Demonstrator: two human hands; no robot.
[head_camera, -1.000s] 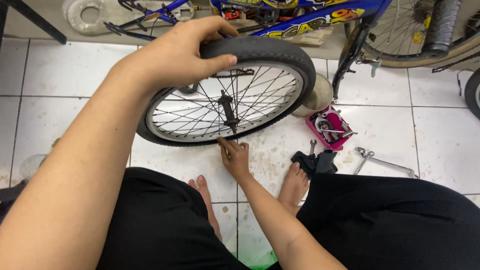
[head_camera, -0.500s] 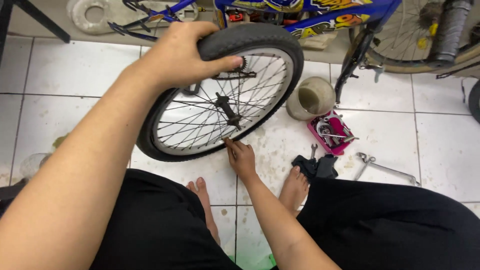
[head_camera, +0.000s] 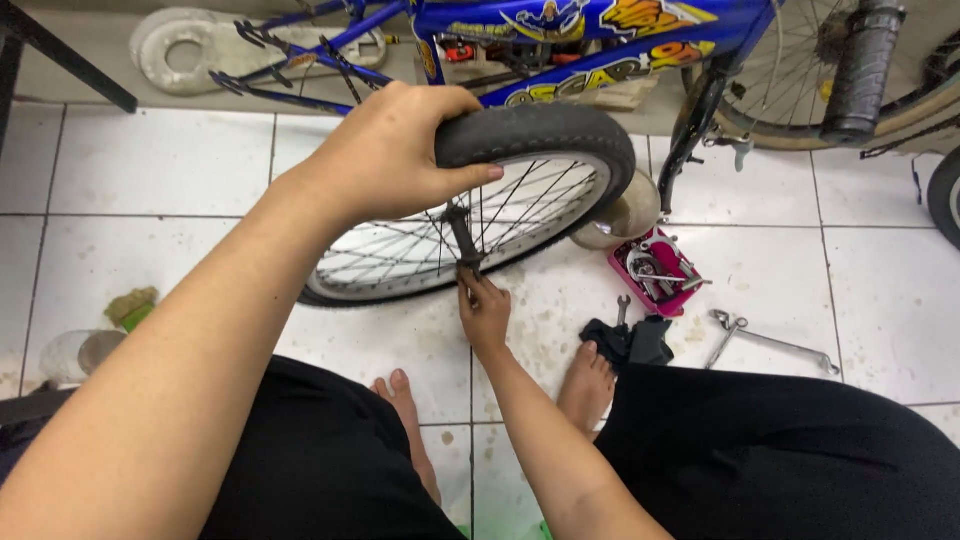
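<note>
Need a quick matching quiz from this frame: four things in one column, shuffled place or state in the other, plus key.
1. left hand
2. right hand
3. pink tray
4. wrench

a. holds small tools, right of the wheel
b. grips the tyre on top
c. lies flat on the white tiles
d. fingers at the hub axle under the spokes

Pairs: 1-b, 2-d, 3-a, 4-c

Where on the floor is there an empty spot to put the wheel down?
Bare tiles lie left of the wheel, between the white disc and the green rag. More lie at the far right, past the wrench. Around the pink tray and black cloth it is crowded.
</note>
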